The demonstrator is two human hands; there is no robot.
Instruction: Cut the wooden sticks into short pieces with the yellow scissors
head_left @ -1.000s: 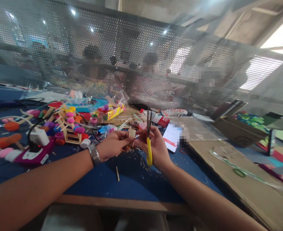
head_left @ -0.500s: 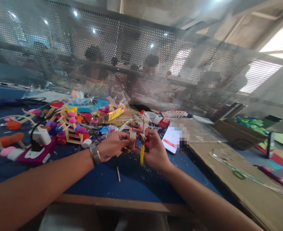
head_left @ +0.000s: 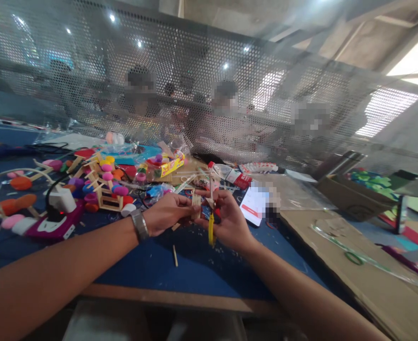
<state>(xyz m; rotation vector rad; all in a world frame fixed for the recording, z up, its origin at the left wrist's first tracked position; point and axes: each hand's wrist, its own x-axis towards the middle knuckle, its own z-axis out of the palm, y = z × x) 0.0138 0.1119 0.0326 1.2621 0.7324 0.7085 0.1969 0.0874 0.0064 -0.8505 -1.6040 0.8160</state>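
Observation:
Between my hands is a small panel of wooden sticks (head_left: 196, 204), set side by side. My left hand (head_left: 166, 214), with a watch (head_left: 140, 226) at its wrist, is closed on the panel's left edge. My right hand (head_left: 230, 221) holds a pair of scissors (head_left: 211, 228) with yellow handles, blades pointing up, just right of the panel. Some right fingertips reach the panel's top edge. A loose short stick (head_left: 175, 255) lies on the blue table in front of my hands, and small shavings are scattered below them.
Left are a purple power strip (head_left: 54, 226) with a white plug and a wooden-stick model (head_left: 109, 199) among colourful pieces. A lit phone (head_left: 254, 204) and a bottle (head_left: 235, 177) lie beyond my right hand. Cardboard (head_left: 322, 251) covers the right side; a perforated screen (head_left: 195, 66) stands behind.
Very little differs. The view has shifted slightly, and both hands keep their hold on the stick panel and the scissors.

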